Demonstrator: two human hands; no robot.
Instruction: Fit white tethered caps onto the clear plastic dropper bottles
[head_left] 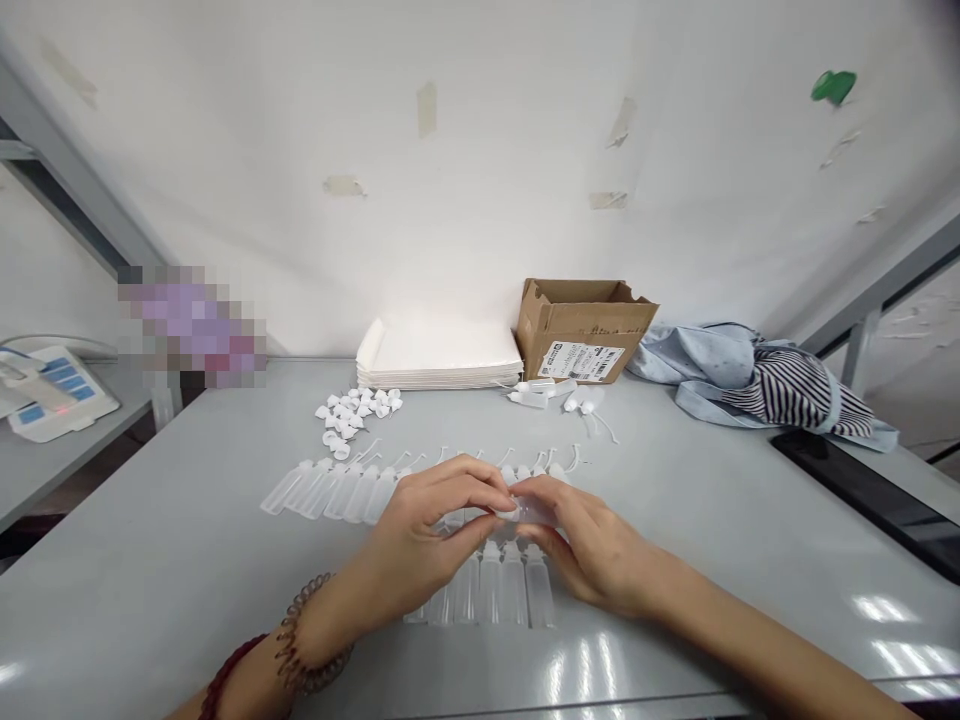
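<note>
My left hand (431, 535) and my right hand (581, 540) meet over the middle of the grey table (187, 580), fingers pinched together on one small clear plastic bottle (529, 512). A row of the same clear bottles (330, 490) lies flat on the table, running from the left to behind my hands. Several more bottles (499, 590) lie side by side just under my hands. A heap of small white caps (356, 410) sits further back on the left.
A stack of white sheets (439, 355) and an open cardboard box (581, 325) stand at the back by the wall. A few loose bottles (551, 395) lie before the box. Blue and striped clothing (757, 380) is at the right, a dark panel (870, 490) beside it.
</note>
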